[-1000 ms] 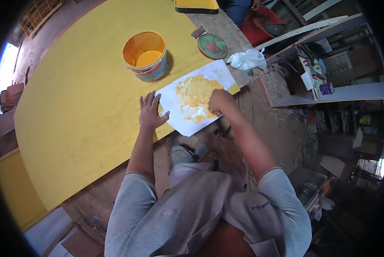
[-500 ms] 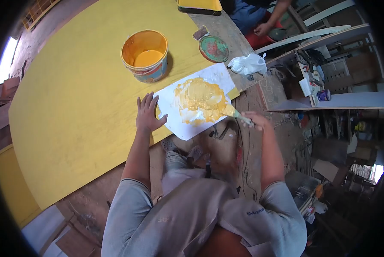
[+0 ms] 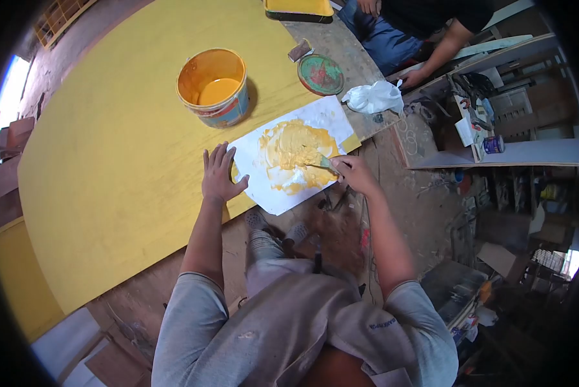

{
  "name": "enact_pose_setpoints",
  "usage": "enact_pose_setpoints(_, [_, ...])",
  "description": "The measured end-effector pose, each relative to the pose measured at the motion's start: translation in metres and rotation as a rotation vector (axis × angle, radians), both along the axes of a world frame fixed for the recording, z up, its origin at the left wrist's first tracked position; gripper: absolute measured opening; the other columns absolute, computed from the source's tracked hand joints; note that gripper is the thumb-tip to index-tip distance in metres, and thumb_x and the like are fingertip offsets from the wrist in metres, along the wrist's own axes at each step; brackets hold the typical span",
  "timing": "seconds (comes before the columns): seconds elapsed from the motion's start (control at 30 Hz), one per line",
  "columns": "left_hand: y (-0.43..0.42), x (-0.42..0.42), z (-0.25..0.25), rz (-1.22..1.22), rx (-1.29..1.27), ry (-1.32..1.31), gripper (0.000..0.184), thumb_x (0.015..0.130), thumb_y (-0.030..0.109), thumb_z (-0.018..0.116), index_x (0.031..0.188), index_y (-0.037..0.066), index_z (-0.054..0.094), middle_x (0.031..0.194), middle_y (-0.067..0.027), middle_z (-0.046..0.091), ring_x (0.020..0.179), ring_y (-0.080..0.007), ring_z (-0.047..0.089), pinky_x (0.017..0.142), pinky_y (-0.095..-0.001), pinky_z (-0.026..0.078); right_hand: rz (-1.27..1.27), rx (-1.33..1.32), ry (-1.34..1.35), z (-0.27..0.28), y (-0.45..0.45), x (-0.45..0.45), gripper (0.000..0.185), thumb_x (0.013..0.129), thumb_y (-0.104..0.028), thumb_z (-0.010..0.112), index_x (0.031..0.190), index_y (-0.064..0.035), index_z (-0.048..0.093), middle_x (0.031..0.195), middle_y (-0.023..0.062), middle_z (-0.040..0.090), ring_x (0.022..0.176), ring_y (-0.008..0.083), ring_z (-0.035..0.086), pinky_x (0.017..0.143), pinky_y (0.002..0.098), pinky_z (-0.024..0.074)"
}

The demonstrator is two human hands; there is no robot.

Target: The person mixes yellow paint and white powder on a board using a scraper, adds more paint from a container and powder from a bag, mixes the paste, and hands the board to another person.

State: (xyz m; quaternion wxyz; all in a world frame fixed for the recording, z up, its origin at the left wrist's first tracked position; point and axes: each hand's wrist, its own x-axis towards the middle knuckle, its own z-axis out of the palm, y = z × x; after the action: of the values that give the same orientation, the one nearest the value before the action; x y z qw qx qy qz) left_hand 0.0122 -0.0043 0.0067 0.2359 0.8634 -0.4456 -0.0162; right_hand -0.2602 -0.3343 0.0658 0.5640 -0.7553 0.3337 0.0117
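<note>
In my right hand (image 3: 357,174) is a putty knife (image 3: 326,162), gripped by its handle with the blade in a yellow paste (image 3: 296,145). The paste is spread thickly over a white board (image 3: 250,148), with some white patches showing through. My left hand (image 3: 221,174) lies with fingers spread at the board's left edge, thumb on its corner. Beneath the board is a large yellow-painted panel (image 3: 121,174). A bucket (image 3: 228,115) with orange-yellow paint inside stands on the panel, beyond the board.
A green and red round lid (image 3: 320,74), a small brown block (image 3: 299,50) and a white plastic bag (image 3: 373,98) lie past the board. A yellow paint tray (image 3: 299,8) sits at the far edge. Another person's arm (image 3: 447,48) is at the upper right, beside wooden shelving (image 3: 509,157).
My right hand has moved the putty knife left, from the paste's right edge into its middle. The other person has leaned further into view, an arm reaching down. My left hand stays at the board.
</note>
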Motion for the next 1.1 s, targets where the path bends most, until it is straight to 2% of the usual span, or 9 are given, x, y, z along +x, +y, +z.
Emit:
enact_pose_setpoints(0.13, [0.0, 0.001, 0.001, 0.003, -0.008, -0.003, 0.089, 0.074, 0.047, 0.08, 0.15, 0.009, 0.054, 0.162, -0.0177, 0.048, 0.152, -0.0395, 0.04, 0.131, -0.0637, 0.018, -0.041, 0.068, 0.078, -0.009, 0.004, -0.05, 0.035, 0.108, -0.027, 0.063, 0.125, 0.0012, 0.075, 0.084, 0.0047, 0.072, 0.066, 0.0113, 0.064, 0.061, 0.0308, 0.052])
enact_pose_setpoints(0.23, [0.001, 0.001, 0.003, 0.004, -0.016, 0.015, 0.09, 0.074, 0.047, 0.08, 0.151, 0.009, 0.053, 0.162, -0.0171, 0.048, 0.153, -0.0392, 0.04, 0.131, -0.0633, 0.018, -0.217, 0.331, 0.166, -0.026, 0.038, -0.081, 0.035, 0.109, -0.028, 0.061, 0.124, 0.0005, 0.075, 0.084, 0.0046, 0.072, 0.066, 0.0111, 0.063, 0.061, 0.0282, 0.0509])
enact_pose_setpoints(0.33, [0.002, 0.0, 0.002, 0.004, -0.014, 0.018, 0.09, 0.074, 0.047, 0.08, 0.152, 0.009, 0.053, 0.162, -0.017, 0.048, 0.153, -0.0391, 0.04, 0.131, -0.0631, 0.018, -0.347, 0.336, 0.044, -0.041, 0.078, -0.069, 0.036, 0.109, -0.032, 0.06, 0.117, -0.0005, 0.076, 0.083, 0.0047, 0.072, 0.065, 0.0114, 0.063, 0.059, 0.0272, 0.0495])
enact_pose_setpoints(0.53, [0.0, 0.0, 0.002, 0.003, 0.03, 0.01, 0.09, 0.075, 0.047, 0.079, 0.152, 0.008, 0.053, 0.163, -0.0171, 0.047, 0.153, -0.0392, 0.04, 0.131, -0.0632, 0.017, -0.247, 0.162, -0.098, -0.061, 0.092, 0.009, 0.037, 0.109, -0.033, 0.06, 0.112, 0.0003, 0.075, 0.082, 0.0046, 0.071, 0.061, 0.0112, 0.062, 0.056, 0.0287, 0.0493])
enact_pose_setpoints(0.73, [0.001, -0.001, 0.004, 0.005, 0.01, 0.024, 0.091, 0.075, 0.048, 0.079, 0.152, 0.009, 0.053, 0.163, -0.0174, 0.047, 0.153, -0.0392, 0.039, 0.131, -0.0629, 0.016, -0.346, 0.08, -0.107, -0.034, 0.091, -0.036, 0.04, 0.11, -0.036, 0.06, 0.107, 0.0008, 0.074, 0.081, 0.004, 0.07, 0.06, 0.0102, 0.062, 0.055, 0.0278, 0.0472])
enact_pose_setpoints(0.83, [0.002, 0.0, 0.002, 0.004, 0.017, 0.027, 0.091, 0.075, 0.048, 0.079, 0.152, 0.009, 0.052, 0.163, -0.0178, 0.046, 0.153, -0.0393, 0.039, 0.132, -0.0628, 0.016, -0.443, 0.222, 0.03, -0.034, 0.08, -0.052, 0.041, 0.11, -0.037, 0.06, 0.108, 0.0012, 0.074, 0.081, 0.004, 0.07, 0.06, 0.0099, 0.062, 0.054, 0.0279, 0.0474])
enact_pose_setpoints(0.97, [0.001, -0.001, 0.002, 0.001, 0.025, 0.022, 0.091, 0.075, 0.048, 0.079, 0.153, 0.009, 0.052, 0.163, -0.0175, 0.046, 0.153, -0.0394, 0.039, 0.132, -0.0627, 0.016, -0.348, 0.143, -0.137, -0.069, 0.057, -0.002, 0.041, 0.11, -0.035, 0.06, 0.11, 0.0032, 0.074, 0.082, 0.0051, 0.07, 0.057, 0.0104, 0.061, 0.054, 0.0282, 0.0478])
enact_pose_setpoints(1.07, [0.0, 0.0, 0.003, -0.001, 0.029, 0.018, 0.091, 0.075, 0.049, 0.079, 0.153, 0.009, 0.052, 0.163, -0.0174, 0.046, 0.153, -0.0394, 0.039, 0.132, -0.0628, 0.016, -0.282, 0.072, -0.07, -0.028, 0.058, 0.037, 0.036, 0.108, -0.03, 0.062, 0.114, 0.0032, 0.075, 0.086, 0.0108, 0.073, 0.065, 0.0168, 0.067, 0.062, 0.0334, 0.0529])
enact_pose_setpoints(1.1, [0.0, 0.0, 0.002, 0.001, 0.03, 0.02, 0.091, 0.075, 0.049, 0.079, 0.152, 0.009, 0.052, 0.163, -0.0175, 0.046, 0.153, -0.0395, 0.039, 0.132, -0.0629, 0.016, -0.246, -0.088, -0.149, -0.027, 0.061, 0.037, 0.033, 0.108, -0.027, 0.062, 0.117, 0.0028, 0.075, 0.086, 0.0106, 0.072, 0.066, 0.0172, 0.067, 0.063, 0.0341, 0.0533])
